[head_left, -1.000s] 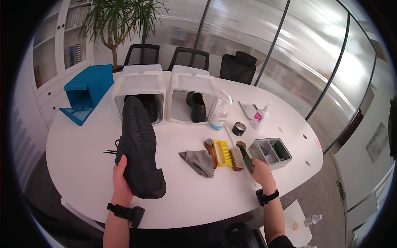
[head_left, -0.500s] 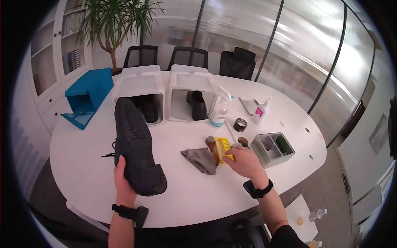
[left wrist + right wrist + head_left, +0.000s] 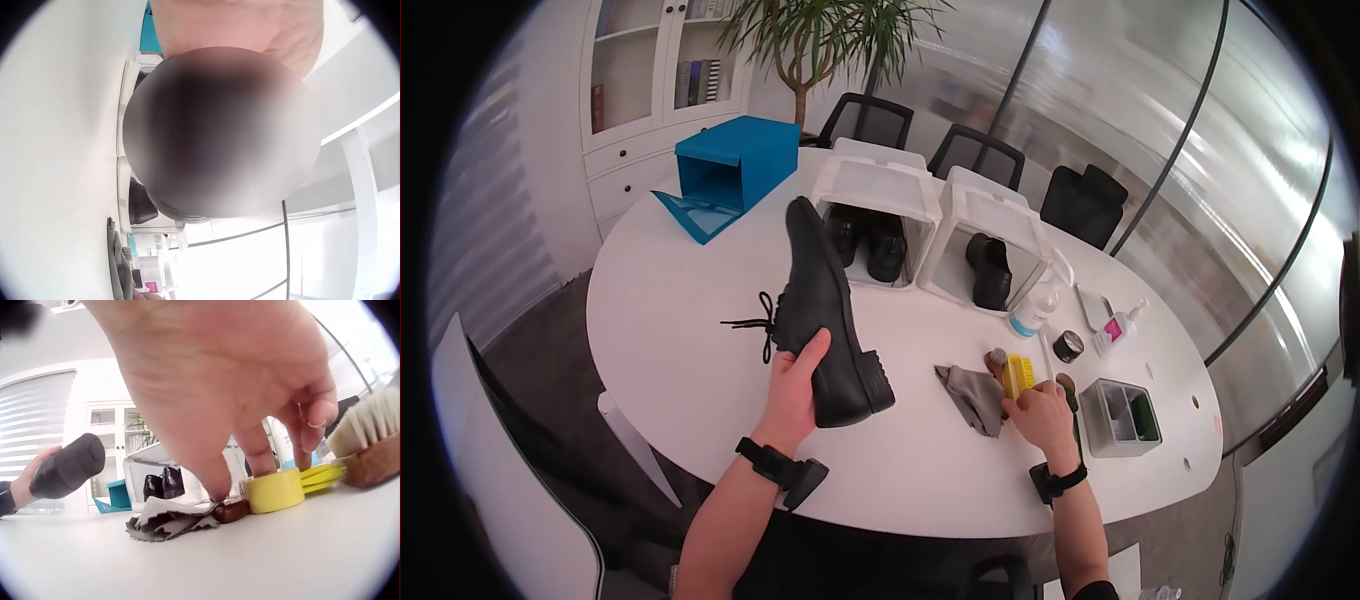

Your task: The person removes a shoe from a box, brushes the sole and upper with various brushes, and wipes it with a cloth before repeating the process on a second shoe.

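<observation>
My left hand [image 3: 793, 385] grips a black lace-up shoe [image 3: 820, 300] by its heel end, thumb along the side. The shoe is held up over the table, toe pointing away, laces hanging left. In the left wrist view a dark blur covers most of it. My right hand [image 3: 1043, 415] reaches down over a yellow brush [image 3: 275, 490]. Its thumb is right at the wooden handle [image 3: 231, 512] of a small brush, while other fingertips are hidden behind the yellow brush; I cannot tell whether they pinch anything. A grey cloth [image 3: 972, 395] lies just left.
Two white shoe boxes [image 3: 880, 180] with black shoes inside stand behind, beside a blue open box [image 3: 745, 165]. To the right are a spray bottle [image 3: 1033, 308], a black jar [image 3: 1068, 346], a pump bottle [image 3: 1115, 332], a grey divided container [image 3: 1105, 430] and a pale-bristled brush [image 3: 369, 456].
My right hand has moved left from the green brush to the yellow brush and wooden handle. The left hand has turned the shoe from sole-up to side-on. The head view has swung left.
</observation>
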A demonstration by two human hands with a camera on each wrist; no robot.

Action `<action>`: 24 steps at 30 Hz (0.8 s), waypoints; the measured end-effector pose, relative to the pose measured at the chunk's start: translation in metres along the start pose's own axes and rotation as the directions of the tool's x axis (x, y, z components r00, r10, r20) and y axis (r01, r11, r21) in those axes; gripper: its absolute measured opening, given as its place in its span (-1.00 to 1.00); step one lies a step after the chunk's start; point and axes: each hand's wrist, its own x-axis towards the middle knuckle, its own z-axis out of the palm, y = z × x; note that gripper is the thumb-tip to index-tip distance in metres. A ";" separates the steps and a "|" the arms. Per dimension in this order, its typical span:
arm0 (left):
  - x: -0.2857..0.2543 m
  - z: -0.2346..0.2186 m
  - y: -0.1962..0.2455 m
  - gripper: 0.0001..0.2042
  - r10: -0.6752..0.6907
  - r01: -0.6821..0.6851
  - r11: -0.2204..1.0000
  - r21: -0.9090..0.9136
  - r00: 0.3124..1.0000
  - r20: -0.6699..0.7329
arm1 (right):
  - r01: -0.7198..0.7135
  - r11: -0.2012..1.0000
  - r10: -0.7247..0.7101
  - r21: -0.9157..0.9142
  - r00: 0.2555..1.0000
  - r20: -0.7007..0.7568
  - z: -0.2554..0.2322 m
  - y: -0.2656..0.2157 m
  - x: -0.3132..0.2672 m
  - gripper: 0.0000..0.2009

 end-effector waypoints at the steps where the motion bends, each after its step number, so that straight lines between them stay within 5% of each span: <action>1: 0.001 0.000 -0.001 -0.68 0.004 -0.004 1.000 -0.003 1.000 -0.001 | 0.000 1.000 -0.001 -0.025 1.000 -0.030 0.000 -0.002 -0.002 -0.70; 5: 0.002 -0.002 -0.005 -0.67 -0.022 0.028 0.992 0.124 0.999 -0.049 | -0.062 0.991 0.068 0.116 0.996 -0.053 0.007 0.018 0.011 -0.68; 8: 0.004 -0.009 -0.010 -0.65 -0.079 0.093 0.977 0.191 0.993 -0.083 | -0.153 0.987 0.148 0.053 0.985 0.088 0.003 0.017 0.010 -0.67; 10: 0.005 -0.004 -0.009 -0.65 -0.078 0.107 0.977 0.187 0.985 -0.157 | -0.110 0.993 0.111 0.031 0.994 -0.012 0.003 0.004 0.003 -0.68; 15: 0.006 -0.003 -0.010 -0.60 -0.105 0.149 0.973 0.178 0.966 -0.237 | -0.011 1.000 0.011 -0.002 0.998 0.056 0.008 0.006 0.000 -0.64; 18: 0.006 -0.001 -0.007 -0.62 -0.100 0.147 0.969 0.197 0.968 -0.229 | -0.102 0.995 0.101 -0.005 0.992 -0.074 0.011 0.007 0.007 -0.61; 20: 0.003 0.004 -0.005 -0.63 -0.092 0.120 0.969 0.217 0.986 -0.136 | -0.260 0.960 0.279 0.107 0.933 -0.229 -0.003 -0.001 0.015 -0.55; 22: 0.003 0.001 -0.007 -0.65 -0.108 0.148 0.963 0.224 0.978 -0.179 | -0.305 0.923 0.358 0.236 0.905 -0.230 -0.031 -0.015 0.016 -0.49; 24: 0.004 0.000 -0.008 -0.63 -0.117 0.178 0.954 0.240 0.962 -0.246 | -0.354 0.609 0.347 0.710 0.924 0.163 -0.052 -0.025 0.013 -0.61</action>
